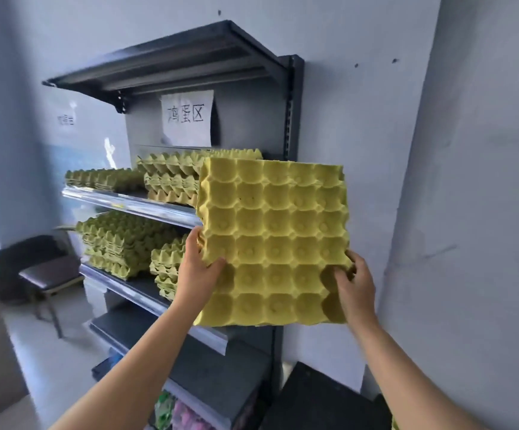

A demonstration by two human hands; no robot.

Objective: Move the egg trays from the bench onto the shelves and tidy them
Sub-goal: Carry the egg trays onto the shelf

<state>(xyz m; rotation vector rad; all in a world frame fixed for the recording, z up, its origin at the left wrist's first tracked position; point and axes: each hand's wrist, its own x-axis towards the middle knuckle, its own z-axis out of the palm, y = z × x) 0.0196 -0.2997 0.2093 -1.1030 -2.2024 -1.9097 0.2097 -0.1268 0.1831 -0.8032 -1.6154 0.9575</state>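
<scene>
Head view. You hold one yellow egg tray (pixel 275 240) up in the centre of the frame, tilted so its underside of cup bottoms faces you. Your left hand (pixel 197 268) grips the tray's left edge low down, thumb on the near face and fingers hidden behind it. Your right hand (pixel 356 285) grips the lower right edge, fingers curled into the cups; both grips are closed on the tray. The tray hangs in front of the right part of a dark metal shelf unit (pixel 289 125) that stands against a pale wall.

Behind the tray's upper left corner, on the upper stocked shelf, sits a stack of egg trays (pixel 168 178), with a lower stack (pixel 103 178) to its left. On the shelf below, left of centre, stands a taller stack (pixel 118 243), and a further stack (pixel 166 268) sits just beside your left hand. A bare shelf (pixel 146 330) lies beneath these.

A white paper sign (pixel 187 117) with handwritten characters hangs on the unit's back panel above the trays. A dark chair (pixel 47 274) stands at the lower left of the frame, blurred.
</scene>
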